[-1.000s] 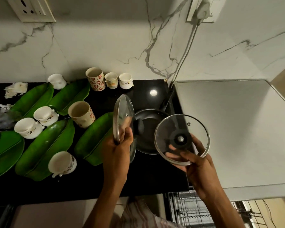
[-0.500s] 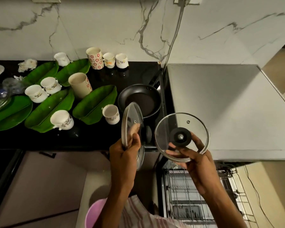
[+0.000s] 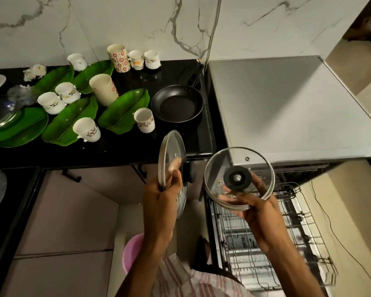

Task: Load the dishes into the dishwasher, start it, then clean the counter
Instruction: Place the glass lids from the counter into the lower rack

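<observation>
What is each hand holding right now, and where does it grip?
The left hand grips a glass lid by its rim, edge-on. The right hand holds another glass lid at its lower rim.

**Bare forearms, striped garment**

Two bare arms rise from the lower edge of the frame toward its middle; neither wears a sleeve, watch, bracelet or ring that can be made out; the left hand (image 3: 162, 195) sits just left of centre, the right hand (image 3: 252, 203) just right of it; both forearms are uncovered along their whole visible length; the right forearm is blurred toward the lower right corner. At the bottom centre, between the two arms, lies a garment (image 3: 180, 279) of light cloth with pale pink and white stripes running diagonally; its folds are soft and loose; its cut cannot be told, since only a small part shows.
</observation>
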The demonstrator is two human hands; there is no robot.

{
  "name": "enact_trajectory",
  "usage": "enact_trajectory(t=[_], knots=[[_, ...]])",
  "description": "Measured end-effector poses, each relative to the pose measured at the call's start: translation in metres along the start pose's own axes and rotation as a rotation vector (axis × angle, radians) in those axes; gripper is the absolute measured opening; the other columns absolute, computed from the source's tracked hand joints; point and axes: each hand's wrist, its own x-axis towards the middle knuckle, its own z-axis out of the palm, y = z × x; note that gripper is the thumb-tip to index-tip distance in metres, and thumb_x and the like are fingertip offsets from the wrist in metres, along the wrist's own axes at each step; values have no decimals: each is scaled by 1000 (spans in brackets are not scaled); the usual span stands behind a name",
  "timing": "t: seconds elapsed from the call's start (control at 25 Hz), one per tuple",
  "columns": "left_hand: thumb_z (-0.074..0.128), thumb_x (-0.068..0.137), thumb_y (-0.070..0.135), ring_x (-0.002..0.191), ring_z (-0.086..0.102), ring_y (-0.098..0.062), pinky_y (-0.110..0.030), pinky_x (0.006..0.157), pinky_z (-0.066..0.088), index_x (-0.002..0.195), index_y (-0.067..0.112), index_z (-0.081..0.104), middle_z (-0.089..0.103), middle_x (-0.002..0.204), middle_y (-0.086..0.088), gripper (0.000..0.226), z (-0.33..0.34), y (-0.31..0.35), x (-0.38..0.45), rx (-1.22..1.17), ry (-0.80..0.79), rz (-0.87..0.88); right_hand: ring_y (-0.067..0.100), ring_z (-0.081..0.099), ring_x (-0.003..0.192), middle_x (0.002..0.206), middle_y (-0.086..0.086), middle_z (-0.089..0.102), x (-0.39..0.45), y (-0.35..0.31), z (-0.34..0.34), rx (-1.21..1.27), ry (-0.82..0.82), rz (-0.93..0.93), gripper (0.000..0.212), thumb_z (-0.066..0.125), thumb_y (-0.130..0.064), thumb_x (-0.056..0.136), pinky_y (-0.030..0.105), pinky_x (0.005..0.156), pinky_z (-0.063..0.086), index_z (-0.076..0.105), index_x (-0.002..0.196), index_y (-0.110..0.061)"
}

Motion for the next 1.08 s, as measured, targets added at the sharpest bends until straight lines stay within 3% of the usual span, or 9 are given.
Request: enact_trajectory(t=[0.12,0.24,0.4,0.48,0.6,0.76,0.88,1.08], knots=[[60,94,20,58,56,-8,-26,57,46,87,13,70,61,61,-4,14,-24,-12,-25,47,-46,11,38,70,98,107,20,72,-33,23,0,-11,49,-23,60,53,11,82,44,83,54,52,130,-24],[58,94,20,59,56,-7,-21,56,46,81,22,67,62,66,3,16,-50,-28,-51,94,-113,28,38,71,93,104,20,72,-70,48,2,-21,97,-41,60,56,9,80,41,78,55,52,128,-25],[57,95,20,67,52,-8,-24,63,43,75,32,68,60,76,10,27,-73,-47,-84,107,-177,23,39,71,93,104,21,72,-116,73,-6,-14,135,-38,59,55,10,79,45,83,54,54,126,-26],[58,95,22,72,62,-12,-30,62,49,82,35,70,67,82,9,22,-77,-51,-103,118,-177,7,37,71,92,103,21,72,-137,83,-14,-31,155,-32,60,54,10,79,45,84,53,53,127,-26],[59,94,23,70,57,-18,-31,54,42,73,33,68,63,74,8,25,-76,-60,-128,146,-171,-5,37,71,94,103,23,72,-164,93,-30,-10,174,-42,58,48,13,86,45,83,56,51,129,-24],[63,93,20,73,57,-11,-29,66,45,67,38,71,62,71,9,32,-64,-74,-159,89,-168,-27,40,70,95,103,22,72,-194,102,-57,-1,221,-35,57,45,13,87,49,90,53,54,126,-27],[64,92,20,73,58,-12,-26,66,45,69,38,72,63,70,7,30,-50,-86,-190,69,-164,-37,41,70,96,103,22,72,-217,104,-87,-4,240,-25,55,44,13,87,50,91,52,53,125,-26],[63,92,17,49,57,3,-10,46,40,82,19,68,62,53,11,11,-20,-105,-254,101,-96,-36,39,71,93,103,20,73,-260,104,-147,-56,269,-5,55,45,12,87,45,86,53,54,121,-30]])
